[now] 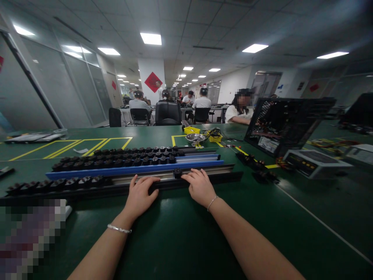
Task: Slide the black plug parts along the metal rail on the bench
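A long black rail with a silvery channel (210,172) lies across the table in front of me. On its left part stands a row of black block-like pieces with metal tops (71,184). One single black block (177,173) sits in the channel between my hands. My left hand (141,194) rests on the near side of the rail, thumb and fingers apart, left of the single block. From the right, my right hand (201,187) reaches over the rail with fingers stretched out, a fingertip at the block's side; its thumb is hidden.
Behind lie a blue rail (198,164) and rows of similar black pieces (136,158). Farther back are a metal bowl (196,138) and a yellow bin (191,130). An open computer case (287,124) and a power supply (316,163) stand right. A person (240,111) sits beyond.
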`<action>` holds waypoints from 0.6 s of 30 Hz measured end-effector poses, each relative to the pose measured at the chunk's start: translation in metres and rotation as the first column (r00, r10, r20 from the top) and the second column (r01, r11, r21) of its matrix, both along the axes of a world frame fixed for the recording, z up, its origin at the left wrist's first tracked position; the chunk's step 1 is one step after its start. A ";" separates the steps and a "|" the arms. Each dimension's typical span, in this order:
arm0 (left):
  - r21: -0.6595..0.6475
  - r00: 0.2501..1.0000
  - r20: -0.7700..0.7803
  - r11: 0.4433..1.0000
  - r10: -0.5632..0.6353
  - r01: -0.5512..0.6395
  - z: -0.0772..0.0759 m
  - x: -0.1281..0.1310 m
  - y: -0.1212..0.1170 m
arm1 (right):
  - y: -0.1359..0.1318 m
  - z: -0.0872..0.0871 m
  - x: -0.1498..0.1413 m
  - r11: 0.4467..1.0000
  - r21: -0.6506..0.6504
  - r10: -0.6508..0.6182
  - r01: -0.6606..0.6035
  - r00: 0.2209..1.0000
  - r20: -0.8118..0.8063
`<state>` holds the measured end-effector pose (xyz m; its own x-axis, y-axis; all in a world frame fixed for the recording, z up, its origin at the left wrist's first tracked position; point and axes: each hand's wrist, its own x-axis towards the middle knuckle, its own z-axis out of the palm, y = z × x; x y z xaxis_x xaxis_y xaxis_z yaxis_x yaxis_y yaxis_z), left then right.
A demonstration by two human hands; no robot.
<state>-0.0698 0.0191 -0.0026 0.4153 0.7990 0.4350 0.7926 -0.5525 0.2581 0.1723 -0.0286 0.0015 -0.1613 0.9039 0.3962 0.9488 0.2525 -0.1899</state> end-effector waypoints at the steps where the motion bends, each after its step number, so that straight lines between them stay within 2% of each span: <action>1: 0.001 1.000 0.000 1.000 0.000 0.000 0.000 0.000 0.000 | 0.000 0.000 0.000 1.000 0.002 0.000 0.000 1.000 -0.002; 18: -0.023 1.000 0.012 1.000 -0.001 0.001 0.001 0.000 -0.001 | 0.003 -0.001 0.009 0.999 0.029 0.020 -0.019 0.999 -0.027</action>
